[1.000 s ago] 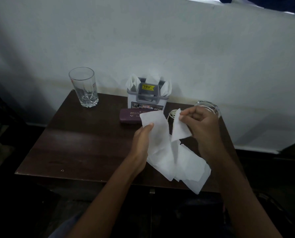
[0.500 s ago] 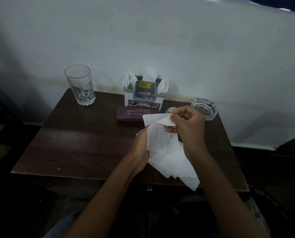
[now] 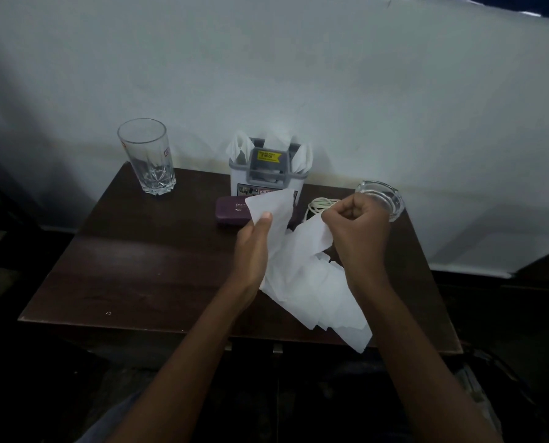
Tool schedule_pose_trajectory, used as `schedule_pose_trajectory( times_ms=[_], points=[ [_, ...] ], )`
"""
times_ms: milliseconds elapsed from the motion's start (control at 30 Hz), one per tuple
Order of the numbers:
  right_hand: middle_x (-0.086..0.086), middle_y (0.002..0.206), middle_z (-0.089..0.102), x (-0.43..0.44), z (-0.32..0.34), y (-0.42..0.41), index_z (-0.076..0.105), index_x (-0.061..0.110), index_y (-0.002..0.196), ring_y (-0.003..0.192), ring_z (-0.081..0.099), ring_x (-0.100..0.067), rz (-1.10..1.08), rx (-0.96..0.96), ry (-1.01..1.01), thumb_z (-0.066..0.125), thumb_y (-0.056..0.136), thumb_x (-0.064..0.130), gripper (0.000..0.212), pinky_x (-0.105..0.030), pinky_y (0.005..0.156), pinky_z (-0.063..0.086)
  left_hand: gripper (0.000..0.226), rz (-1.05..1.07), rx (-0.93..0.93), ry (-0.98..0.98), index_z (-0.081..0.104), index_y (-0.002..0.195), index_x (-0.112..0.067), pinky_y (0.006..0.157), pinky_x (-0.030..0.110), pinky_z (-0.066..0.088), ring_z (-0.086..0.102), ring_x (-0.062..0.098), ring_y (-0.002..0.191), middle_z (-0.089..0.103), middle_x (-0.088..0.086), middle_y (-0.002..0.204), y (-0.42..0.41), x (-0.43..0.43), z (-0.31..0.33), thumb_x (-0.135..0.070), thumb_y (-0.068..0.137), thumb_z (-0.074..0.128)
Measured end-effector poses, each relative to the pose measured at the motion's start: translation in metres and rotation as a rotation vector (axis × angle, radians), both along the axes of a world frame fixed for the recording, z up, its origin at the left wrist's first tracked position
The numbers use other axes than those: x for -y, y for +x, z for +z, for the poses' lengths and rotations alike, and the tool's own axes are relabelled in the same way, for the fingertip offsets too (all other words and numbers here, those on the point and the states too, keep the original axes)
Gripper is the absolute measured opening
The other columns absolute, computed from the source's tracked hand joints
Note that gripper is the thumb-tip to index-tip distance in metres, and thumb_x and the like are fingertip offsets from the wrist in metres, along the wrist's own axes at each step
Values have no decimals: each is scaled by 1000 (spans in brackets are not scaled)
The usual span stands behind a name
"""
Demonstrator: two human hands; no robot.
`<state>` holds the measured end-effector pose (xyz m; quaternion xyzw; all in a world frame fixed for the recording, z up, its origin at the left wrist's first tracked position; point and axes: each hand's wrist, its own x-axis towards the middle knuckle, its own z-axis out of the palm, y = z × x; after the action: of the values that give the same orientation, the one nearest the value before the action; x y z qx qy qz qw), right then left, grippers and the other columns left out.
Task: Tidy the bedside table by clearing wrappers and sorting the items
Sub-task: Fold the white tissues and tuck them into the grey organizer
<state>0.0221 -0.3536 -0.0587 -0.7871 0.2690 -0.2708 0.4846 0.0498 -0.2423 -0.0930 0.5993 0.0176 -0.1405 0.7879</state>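
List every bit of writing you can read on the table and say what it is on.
"POW", the start of a pale word on the purple case; the paper hides the rest.
Yellow sticker on the organiser: dark print, perhaps a price, too blurred to read.
Picture label low on the organiser's front: too small to read.
Small red marks on the glass: unreadable.
The paper: no print shows.

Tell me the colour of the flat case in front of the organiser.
Dark purple case, with pale lettering; seen in the head view.
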Motion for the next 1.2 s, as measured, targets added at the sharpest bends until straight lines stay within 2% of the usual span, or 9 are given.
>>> schedule_pose_trajectory(
  times_ms=[200,333,400,467,567,733,867,1000,1200],
  points=[
    [-12,76,63,-7,-4,-2,58,11,68,69,66,-23,24,22,348,58,79,-6,20,-33,55,59,21,-171,-63,9,59,91,-30,63,14,48,61,-5,75,65,-14,89,-10,6,-4,-31,98,39],
    [-17,84,65,-9,-1,-1,57,3,79,69,70,-24,30,56,552,56,83,-7,12,-30,59,60,37,-254,-224,-81,66,98,-25,68,23,53,67,6,82,73,-8,86,-9,7,-5,-49,94,38],
    [-18,87,66,-8,-1,-1,58,0,86,71,71,-24,27,47,605,57,85,-5,6,-29,61,60,48,-287,-293,-187,67,107,-24,90,34,52,67,16,101,73,1,104,-6,8,-7,-56,92,35],
    [-18,86,66,-7,-1,0,58,-3,95,72,72,-26,38,42,652,55,87,-2,9,-30,63,60,49,-293,-346,-270,64,113,-20,99,40,47,63,23,111,68,9,117,-6,7,-9,-53,92,35],
    [-19,88,66,-3,3,0,58,-3,97,67,72,-24,50,60,684,53,89,1,11,-29,61,60,33,-312,-388,-310,64,112,-16,98,41,47,63,26,109,68,12,115,-5,6,-10,-36,94,45],
    [-10,79,66,21,7,-3,60,11,77,62,68,-19,13,65,569,52,88,3,16,-28,61,58,20,-197,-408,-234,63,107,-13,99,46,46,62,29,109,66,12,117,1,3,-11,-22,95,50],
    [-9,77,65,42,-11,-6,62,12,75,63,61,-16,3,-110,298,53,86,4,16,-26,61,53,31,-39,-399,-298,55,124,-12,97,50,47,61,30,109,64,11,120,21,-14,-10,-23,95,49],
    [-10,84,68,46,-35,-4,67,6,82,71,59,-15,185,-403,-9,58,84,5,10,-33,75,49,12,101,-343,-338,57,101,-19,81,45,51,64,24,90,66,5,100,39,-33,-8,-22,97,46],
    [-6,83,67,31,-71,1,68,11,77,91,60,-27,370,-587,-350,64,79,13,4,-35,82,50,11,121,-357,-355,58,94,-17,83,44,49,63,24,86,66,5,95,39,-35,-8,-20,95,47]
  ],
)
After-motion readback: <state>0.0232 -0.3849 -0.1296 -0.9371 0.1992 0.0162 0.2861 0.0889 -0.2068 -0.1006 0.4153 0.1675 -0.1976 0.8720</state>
